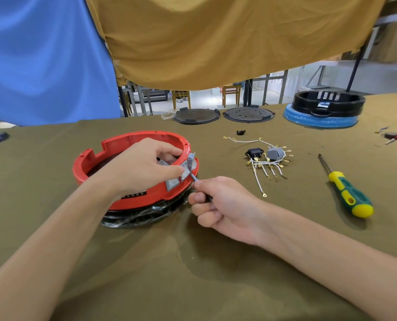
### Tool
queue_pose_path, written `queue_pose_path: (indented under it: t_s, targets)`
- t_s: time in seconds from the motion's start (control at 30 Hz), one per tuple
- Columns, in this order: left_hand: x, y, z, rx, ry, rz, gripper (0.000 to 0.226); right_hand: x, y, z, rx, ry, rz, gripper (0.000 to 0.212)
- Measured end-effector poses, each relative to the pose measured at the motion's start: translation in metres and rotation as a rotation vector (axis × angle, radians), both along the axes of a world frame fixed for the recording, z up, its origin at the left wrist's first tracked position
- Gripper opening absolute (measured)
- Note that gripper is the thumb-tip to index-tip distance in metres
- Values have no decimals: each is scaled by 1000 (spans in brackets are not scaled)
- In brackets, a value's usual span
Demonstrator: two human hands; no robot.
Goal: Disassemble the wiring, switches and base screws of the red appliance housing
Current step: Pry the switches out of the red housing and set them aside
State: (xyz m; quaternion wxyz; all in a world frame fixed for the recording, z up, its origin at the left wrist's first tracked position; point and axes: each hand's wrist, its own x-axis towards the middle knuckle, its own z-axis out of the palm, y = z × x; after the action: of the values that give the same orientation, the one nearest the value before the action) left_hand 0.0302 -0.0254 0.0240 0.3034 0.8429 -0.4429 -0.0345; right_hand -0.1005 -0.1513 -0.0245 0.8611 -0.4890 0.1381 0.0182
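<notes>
Nearest on the olive-cloth tabletop [192, 262], the right hand [225, 205] curls round a small dark-handled tool [201, 187], its tip at the grey rocker switches [184, 172] on the round red plastic appliance housing [132, 172]. The left hand [142, 165] grips the housing's rim (fingers inside, thumb outside). Farther right lie removed switches with white wires [269, 163] and a green-and-yellow-handled screwdriver [345, 191]. At the far edge sit two dark round plates [223, 114].
</notes>
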Motion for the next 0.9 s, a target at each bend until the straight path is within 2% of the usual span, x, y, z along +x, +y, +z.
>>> queue_pose_path:
  t_s: [0.1,0.2,0.3,0.4,0.5,0.73,0.8,0.9]
  targets:
    - [-1,-1,-1,-15,-13,-15,31,3,3,-1,14,-18,-9,23]
    - [-2,-3,-2,-13,-23,-15,33,7,7,-3,-103,-50,-25,28]
    - [-4,-3,-1,8,-34,-11,37,9,9,-2,-340,-33,-31,28]
    - [-4,-2,1,13,-18,-15,36,10,5,-1,-637,26,-50,20]
    - [-5,-1,1,3,-8,-9,34,12,-4,-2,-815,57,-71,15]
    - [-3,-1,1,-38,90,-12,21,13,-18,1,-1322,22,-84,19]
    - [-2,0,1,-50,96,-10,24,13,-16,0,-1225,44,-99,17]
    - [-3,-1,-1,-59,92,-12,24,9,-9,1,-642,85,-88,18]
